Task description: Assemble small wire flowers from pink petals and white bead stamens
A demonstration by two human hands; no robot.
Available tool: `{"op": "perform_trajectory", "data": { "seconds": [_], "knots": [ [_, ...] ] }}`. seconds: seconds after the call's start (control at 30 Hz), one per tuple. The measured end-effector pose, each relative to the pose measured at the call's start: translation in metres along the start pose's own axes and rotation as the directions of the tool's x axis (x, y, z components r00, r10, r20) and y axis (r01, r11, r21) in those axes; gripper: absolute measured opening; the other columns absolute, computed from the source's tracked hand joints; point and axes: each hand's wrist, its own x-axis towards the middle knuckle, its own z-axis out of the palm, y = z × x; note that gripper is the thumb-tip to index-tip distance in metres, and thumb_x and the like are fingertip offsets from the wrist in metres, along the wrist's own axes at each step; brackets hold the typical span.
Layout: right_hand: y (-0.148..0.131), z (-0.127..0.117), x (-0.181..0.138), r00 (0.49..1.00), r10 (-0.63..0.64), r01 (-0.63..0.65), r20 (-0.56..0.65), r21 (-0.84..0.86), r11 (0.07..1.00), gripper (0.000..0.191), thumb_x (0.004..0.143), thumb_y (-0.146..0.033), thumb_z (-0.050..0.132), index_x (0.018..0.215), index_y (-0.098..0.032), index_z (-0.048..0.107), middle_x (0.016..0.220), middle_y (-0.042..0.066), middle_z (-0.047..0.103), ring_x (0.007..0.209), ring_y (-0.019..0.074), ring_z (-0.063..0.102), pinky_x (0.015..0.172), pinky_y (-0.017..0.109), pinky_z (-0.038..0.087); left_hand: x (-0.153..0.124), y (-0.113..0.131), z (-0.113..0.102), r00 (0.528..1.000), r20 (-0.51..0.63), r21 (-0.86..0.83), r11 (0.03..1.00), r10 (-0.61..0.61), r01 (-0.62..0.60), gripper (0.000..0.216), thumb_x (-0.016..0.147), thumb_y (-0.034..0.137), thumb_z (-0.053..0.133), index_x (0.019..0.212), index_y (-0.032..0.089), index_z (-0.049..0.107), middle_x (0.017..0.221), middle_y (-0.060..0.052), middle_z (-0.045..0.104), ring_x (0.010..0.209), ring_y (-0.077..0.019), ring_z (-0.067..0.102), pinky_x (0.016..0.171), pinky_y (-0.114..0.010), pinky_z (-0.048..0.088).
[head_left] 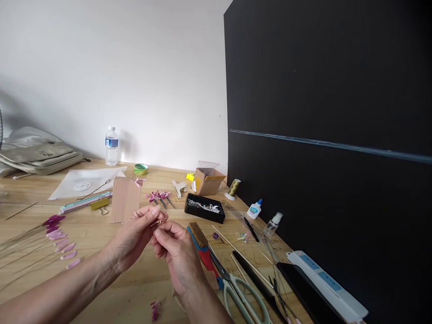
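Over the middle of the wooden table (135, 279), my left hand (143, 227) and my right hand (175, 247) meet fingertip to fingertip. Between the pinched fingers of both shows a tiny gold-coloured piece of wire (158, 222); its exact shape is mostly hidden. Behind the hands lie pink-purple flowers with dark stems (158, 196), beside an upright-looking pinkish board (124, 198). To the left, pink and purple petals on thin wires (60, 236) are spread in a row. A brush with a red and blue handle (199, 236) lies just right of my right hand.
Scissors (232, 288), a black comb (258, 279) and a power strip (329, 285) lie at right. A black tray of small parts (204, 208), a cardboard box (208, 181), a glue bottle (254, 209) and a thread spool (232, 189) stand farther back. A water bottle (111, 146) stands by the wall.
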Motion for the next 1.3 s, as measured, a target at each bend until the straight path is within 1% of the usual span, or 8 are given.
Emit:
{"op": "perform_trajectory", "data": {
  "seconds": [0.2,0.53,0.67,0.8,1.0,1.1,1.2,1.3],
  "knots": [
    [0.001,-0.002,0.002,0.998,-0.052,0.052,-0.031,0.013,0.999,0.019,0.061,-0.031,0.068,0.06,-0.016,0.057,0.055,-0.002,0.056,0.044,0.006,0.039,0.045,0.02,0.027,0.0,0.002,0.001,0.999,0.046,0.037,0.999,-0.021,0.019,0.02,0.071,0.033,0.063,0.074,0.013,0.064,0.045,0.003,0.047,0.04,-0.0112,0.047,0.042,-0.024,0.041],
    [0.003,0.002,0.0,0.997,-0.068,0.067,0.03,0.022,0.998,0.017,0.063,-0.031,0.068,0.062,-0.016,0.059,0.056,-0.002,0.055,0.045,0.0062,0.038,0.046,0.021,0.027,0.0,-0.003,-0.007,0.997,0.067,0.042,0.999,-0.036,0.034,0.019,0.073,0.032,0.062,0.065,0.015,0.062,0.038,0.007,0.041,0.035,-0.0107,0.047,0.038,-0.023,0.041],
    [0.005,0.002,0.001,0.996,-0.067,0.066,0.059,0.02,0.998,0.019,0.06,-0.031,0.069,0.059,-0.016,0.057,0.055,-0.002,0.054,0.045,0.0067,0.037,0.046,0.021,0.027,-0.002,0.0,-0.001,0.999,0.027,0.032,0.999,-0.021,0.02,0.023,0.069,0.031,0.066,0.056,0.014,0.057,0.045,0.004,0.048,0.033,-0.0074,0.043,0.035,-0.021,0.04],
    [0.005,0.002,0.002,0.995,-0.067,0.065,0.07,0.018,0.998,0.02,0.061,-0.032,0.068,0.059,-0.016,0.056,0.055,-0.003,0.053,0.044,0.0063,0.037,0.045,0.021,0.027,-0.002,0.003,0.002,1.0,-0.008,0.037,0.999,-0.006,0.006,0.023,0.068,0.03,0.067,0.056,0.014,0.055,0.048,0.004,0.051,0.032,-0.0069,0.043,0.032,-0.02,0.039],
    [-0.001,0.004,-0.002,0.995,-0.104,0.104,0.001,-0.022,0.994,0.021,0.064,-0.033,0.066,0.059,-0.016,0.056,0.054,-0.002,0.053,0.043,0.0058,0.038,0.045,0.02,0.028,-0.001,0.003,-0.001,0.998,0.065,0.082,0.996,0.014,-0.019,0.015,0.071,0.03,0.064,0.069,0.016,0.062,0.054,0.001,0.056,0.04,-0.0103,0.05,0.041,-0.024,0.044],
    [-0.004,0.005,-0.003,0.993,-0.118,0.118,0.006,-0.083,0.989,0.022,0.067,-0.035,0.064,0.061,-0.015,0.058,0.055,-0.002,0.053,0.043,0.0055,0.038,0.045,0.021,0.029,-0.002,0.004,-0.002,0.997,0.076,0.091,0.996,0.001,-0.008,0.01,0.07,0.027,0.065,0.07,0.017,0.063,0.047,0.004,0.051,0.037,-0.0096,0.047,0.04,-0.024,0.044],
    [-0.01,-0.002,-0.002,0.993,-0.102,0.115,0.064,-0.257,0.959,0.021,0.07,-0.035,0.06,0.065,-0.014,0.059,0.06,0.0,0.057,0.043,0.0067,0.043,0.045,0.022,0.033,0.001,0.007,-0.003,0.998,0.056,0.078,0.997,0.009,-0.013,0.01,0.07,0.026,0.066,0.068,0.016,0.063,0.05,0.003,0.053,0.041,-0.0094,0.047,0.04,-0.024,0.044],
    [-0.021,-0.015,0.0,0.978,-0.205,0.194,0.04,-0.532,0.824,0.019,0.072,-0.031,0.055,0.062,-0.015,0.058,0.055,-0.001,0.055,0.044,0.009,0.046,0.046,0.023,0.035,0.004,0.012,-0.008,1.0,0.022,0.091,0.996,0.017,-0.019,0.008,0.067,0.021,0.069,0.067,0.014,0.065,0.06,0.001,0.059,0.055,-0.0091,0.052,0.054,-0.02,0.045]
  ]
}}
